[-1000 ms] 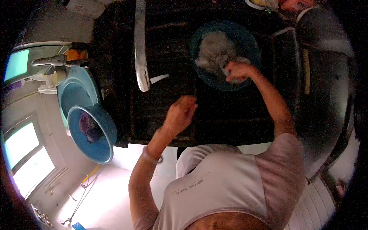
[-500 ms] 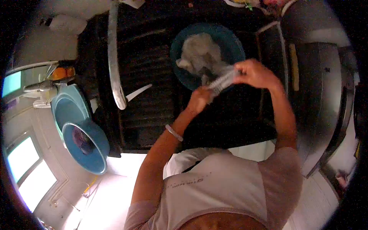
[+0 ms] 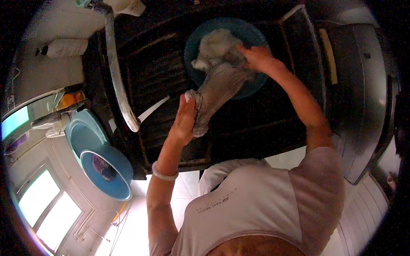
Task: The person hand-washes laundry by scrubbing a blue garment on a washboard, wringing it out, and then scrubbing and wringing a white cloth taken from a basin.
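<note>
Dark ribbed sink (image 3: 162, 72) w/ blue basin (image 3: 200, 32); tiled floor (image 3: 128, 222), window (image 3: 51, 205).

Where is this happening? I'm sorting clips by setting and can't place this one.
Likely a home washing area or utility sink. A dark ribbed sink holds a blue basin of pale wet cloth, which the left hand and right hand stretch. A curved spout hangs over it; more blue basins sit alongside.

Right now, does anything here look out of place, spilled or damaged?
Nothing looks spilled or broken. The grey cloth hangs half out of the dark basin, stretched between the left hand and the right hand. Two blue tubs lean tilted, overlapping each other, at the sink's side.
</note>
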Demonstrator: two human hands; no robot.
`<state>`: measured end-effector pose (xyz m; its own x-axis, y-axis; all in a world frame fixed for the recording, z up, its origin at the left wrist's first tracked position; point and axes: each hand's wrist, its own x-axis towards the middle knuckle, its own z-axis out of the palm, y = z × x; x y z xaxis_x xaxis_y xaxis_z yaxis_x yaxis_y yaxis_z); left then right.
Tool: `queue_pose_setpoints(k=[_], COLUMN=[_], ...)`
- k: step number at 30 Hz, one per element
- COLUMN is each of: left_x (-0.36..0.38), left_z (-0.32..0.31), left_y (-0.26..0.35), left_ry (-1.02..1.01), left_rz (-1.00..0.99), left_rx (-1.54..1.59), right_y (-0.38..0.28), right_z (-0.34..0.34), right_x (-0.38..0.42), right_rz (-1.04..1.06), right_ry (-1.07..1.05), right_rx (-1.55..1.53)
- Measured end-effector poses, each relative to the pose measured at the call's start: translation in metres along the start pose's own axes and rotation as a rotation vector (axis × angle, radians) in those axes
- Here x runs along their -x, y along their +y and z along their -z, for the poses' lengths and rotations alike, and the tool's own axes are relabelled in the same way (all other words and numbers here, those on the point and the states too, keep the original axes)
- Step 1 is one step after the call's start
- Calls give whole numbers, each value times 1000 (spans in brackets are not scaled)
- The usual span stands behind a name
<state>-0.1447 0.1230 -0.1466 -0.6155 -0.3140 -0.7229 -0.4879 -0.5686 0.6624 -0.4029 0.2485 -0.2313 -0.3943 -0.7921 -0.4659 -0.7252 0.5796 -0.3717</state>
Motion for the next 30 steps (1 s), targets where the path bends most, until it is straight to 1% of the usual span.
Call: queue_pose_setpoints(k=[1, 2, 4, 6, 8, 9, 10, 11, 12, 14, 15, 17, 18, 19, 20, 21, 23, 24, 26, 28, 29, 30], left_x=[12, 24, 47, 69, 89, 98, 105, 111, 116, 126, 131, 132, 132, 137, 139, 141, 145, 147, 153, 154, 154, 158], left_z=[3, 5, 6, 3, 2, 3, 4, 3, 4, 6, 2, 23, 30, 27, 32, 40, 48, 50, 55, 49, 49, 49], left_y=[5, 12, 29, 45, 57, 63, 66, 65, 64, 63, 68, 59, 55, 61, 58, 53, 38, 35, 32, 34, 34, 34], left_ry=[24, -5, -62, -48, -22, -4, 14, 57, 60, 65, 74, 101, 116, 73, 99, 121, 162, 157, 156, 121, 119, 113], left_rz=[25, 6, -30, -31, -15, 1, 16, -41, -92, -193, -131, -225, -274, -178, -176, -174, -166, -135, -75, -110, -121, -129], left_rx=[-54, -59, -71, 7, 57, 69, 81, 88, 40, -53, 70, -54, -115, 155, 146, 136, 166, 155, 132, 95, 54, 15], right_y=[4, 8, 5, -9, -14, -23, -25, -28, -63, -82, -74, -64, -67, -68, -69, -91, -106, -107, -110, -118, -115, -116], right_z=[-14, -28, -53, -65, -88, -98, -103, -108, -64, -66, -113, -172, -171, -172, -173, -133, -115, -125, -150, -165, -170, -155], right_x=[-1, -2, 4, 10, 6, 2, -4, -10, -9, -5, -7, -19, -26, -27, -28, -11, 2, 0, -9, -19, -22, -14], right_rz=[-6, -12, 87, 210, 303, 327, 238, 127, -104, -16, 302, 542, 475, 427, 376, 347, 371, 425, 469, 443, 338, 229], right_ry=[-47, -93, -68, -30, -5, -2, -134, -249, -501, -352, 49, 246, 45, -73, -188, -218, -205, -162, -119, -124, -171, -220], right_rx=[-21, -41, -46, 43, -22, -155, -321, -478, -661, -562, -275, -25, -70, -75, -73, -35, -27, -60, -59, 15, 6, -1])
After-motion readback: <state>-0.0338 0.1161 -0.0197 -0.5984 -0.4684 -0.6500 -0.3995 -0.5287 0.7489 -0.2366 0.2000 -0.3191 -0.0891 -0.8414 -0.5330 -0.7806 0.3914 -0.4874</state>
